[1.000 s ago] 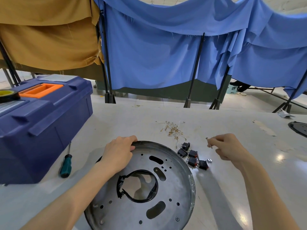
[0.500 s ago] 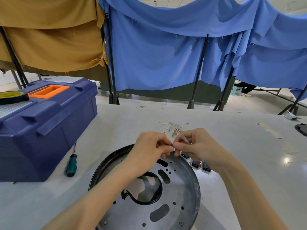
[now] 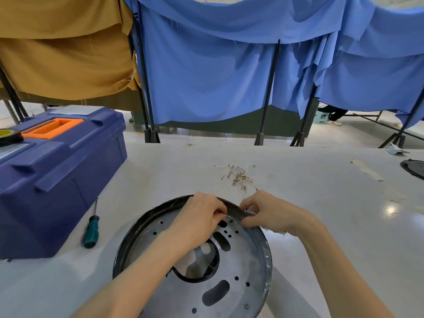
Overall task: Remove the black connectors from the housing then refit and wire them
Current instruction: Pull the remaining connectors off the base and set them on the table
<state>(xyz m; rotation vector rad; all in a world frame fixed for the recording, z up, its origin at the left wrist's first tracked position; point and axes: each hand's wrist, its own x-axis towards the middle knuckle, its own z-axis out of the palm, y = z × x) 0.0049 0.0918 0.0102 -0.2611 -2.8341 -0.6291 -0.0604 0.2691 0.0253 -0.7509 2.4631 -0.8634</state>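
Grey metal with a dark raised rim, the round housing (image 3: 250, 255) lies flat on the pale table (image 3: 344, 226), close in front of the person. Its face is pierced by small holes, oblong slots and one large opening edged in black. Both hands meet over the far part of its rim. The left grip (image 3: 202, 216) comes in across the plate with its forearm over the large opening. Its fingers are curled and their tips are pinched on a small pale piece (image 3: 226, 215) right at the rim. The right grip (image 3: 268, 214) reaches in from outside the rim, with thumb and fingers likewise curled tight toward the same spot, so the two sets of fingertips are almost touching. What the piece is, and whether the fingertips also press on the rim itself, I cannot tell. The housing thus sits directly beneath and toward the person from both grips, and neither hand lifts it. Just beyond the hands a loose scatter of thin wire ends (image 3: 239, 176) lies on the table. To the left stands a dark blue toolbox (image 3: 57, 180) with an orange handle recess and a roll of tape (image 3: 9, 136) on its lid. A green-handled screwdriver (image 3: 91, 232) lies between the toolbox and the housing. Blue cloth (image 3: 206, 76) and mustard cloth (image 3: 64, 53) hang on stands behind the table.
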